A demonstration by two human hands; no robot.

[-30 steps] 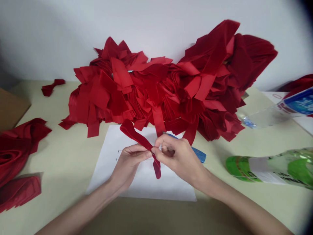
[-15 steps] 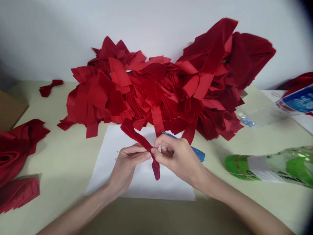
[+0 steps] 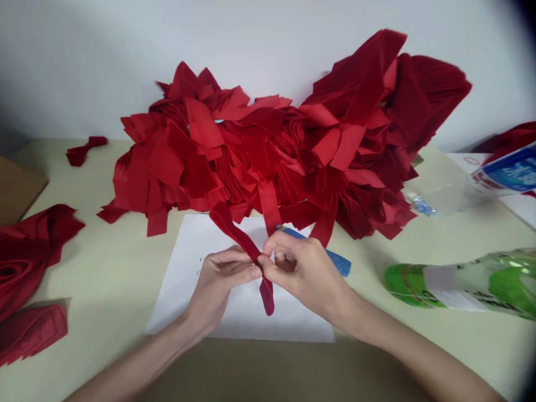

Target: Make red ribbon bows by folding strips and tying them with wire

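Observation:
A dark red velvet ribbon [image 3: 237, 234] hangs between my two hands, its looped upper end pointing to the upper left and its short lower end downward. My left hand [image 3: 224, 273] pinches it at the middle between thumb and fingers. From the other side, my right hand [image 3: 299, 268] is closed with thumb and forefinger on the same spot. Something thin and pale shows in the right-hand fingers, too small to name. Beneath the hands lies a white sheet of paper [image 3: 184, 301] with some printed marks. A blue tool handle [image 3: 341, 263] sticks out behind my right hand.
A large heap of red ribbon pieces [image 3: 259, 151] lies against the wall. More red cloth [image 3: 29, 262] is at the left, near a cardboard box [image 3: 20, 187]. A green-labelled bottle [image 3: 456, 282] and a clear bottle with a blue label [image 3: 508, 170] lie at the right.
The ribbon's lower end has swung slightly down and its upper loop a little to the right. Both hands keep their pinch at nearly the same place.

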